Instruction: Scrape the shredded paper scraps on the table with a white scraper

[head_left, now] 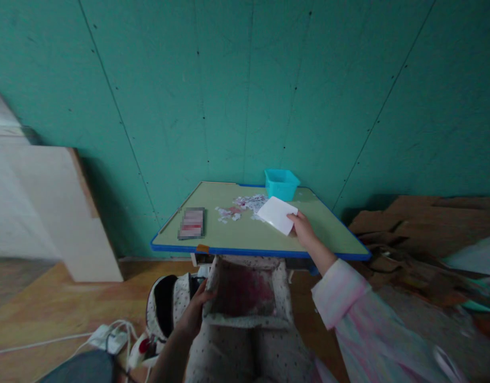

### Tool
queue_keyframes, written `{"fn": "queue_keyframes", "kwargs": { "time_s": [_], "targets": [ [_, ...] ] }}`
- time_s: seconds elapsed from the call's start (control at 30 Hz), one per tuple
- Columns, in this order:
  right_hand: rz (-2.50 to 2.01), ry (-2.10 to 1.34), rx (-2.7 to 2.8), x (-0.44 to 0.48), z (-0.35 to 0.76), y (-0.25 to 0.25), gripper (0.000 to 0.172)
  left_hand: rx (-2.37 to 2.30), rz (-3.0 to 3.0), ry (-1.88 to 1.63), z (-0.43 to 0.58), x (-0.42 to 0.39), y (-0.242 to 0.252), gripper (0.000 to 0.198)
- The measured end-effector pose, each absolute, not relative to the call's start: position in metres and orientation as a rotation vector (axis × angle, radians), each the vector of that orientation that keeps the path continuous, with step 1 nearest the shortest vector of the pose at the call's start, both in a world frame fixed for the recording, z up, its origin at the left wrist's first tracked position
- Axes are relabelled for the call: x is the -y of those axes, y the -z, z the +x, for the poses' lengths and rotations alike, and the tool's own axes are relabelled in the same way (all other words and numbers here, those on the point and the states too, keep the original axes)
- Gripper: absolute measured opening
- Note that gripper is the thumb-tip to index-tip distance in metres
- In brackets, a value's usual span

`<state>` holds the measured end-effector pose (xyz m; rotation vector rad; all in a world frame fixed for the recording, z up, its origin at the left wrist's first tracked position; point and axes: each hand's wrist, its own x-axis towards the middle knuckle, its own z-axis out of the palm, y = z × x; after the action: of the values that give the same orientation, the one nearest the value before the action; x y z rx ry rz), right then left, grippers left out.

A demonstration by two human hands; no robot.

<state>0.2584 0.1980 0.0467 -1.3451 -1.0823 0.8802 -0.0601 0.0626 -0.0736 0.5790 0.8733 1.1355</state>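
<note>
Nearest the camera, the person's lap in pale dotted cloth (245, 356) fills the bottom edge. Resting on it is a square-mouthed pale container (247, 322), stained dark red inside. The left hand (195, 311) sits just beside it, its grip curled around the edge of a dotted white bag (169, 303) with a dark lining. On the floor next to the bag lies a white power strip (108, 339) with a white cord (37, 346).

The right arm reaches forward in a pink-and-white sleeve (340, 292). The right hand (303, 231) rests at the desk (261, 251), its grip pinching the edge of a white card (277, 215), which lies tilted on the green top near the blue edge.

Just beyond the card lies a loose heap of torn paper scraps (241, 207). To their left is a flat rectangular item (192, 223), too blurred to make out. A teal plastic basket (282, 184) stands at the far edge, against the green wall (245, 90). Torn cardboard (404, 229) is piled to the right, and a white panel (57, 213) leans to the left.
</note>
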Motion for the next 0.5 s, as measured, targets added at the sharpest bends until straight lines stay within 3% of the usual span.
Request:
{"fn": "queue_keyframes", "kwargs": {
  "time_s": [0.37, 0.5],
  "targets": [
    [-1.274, -0.731, 1.115, -0.189, 0.256, -0.046, 0.030, -0.944, 0.533, -1.101, -0.060, -0.049, 0.051, 0.052],
    [-1.285, -0.698, 1.151, -0.184, 0.263, -0.053, 0.032, -1.043, 0.460, -1.070, -0.058, -0.047, 0.058, 0.065]
  ]
}}
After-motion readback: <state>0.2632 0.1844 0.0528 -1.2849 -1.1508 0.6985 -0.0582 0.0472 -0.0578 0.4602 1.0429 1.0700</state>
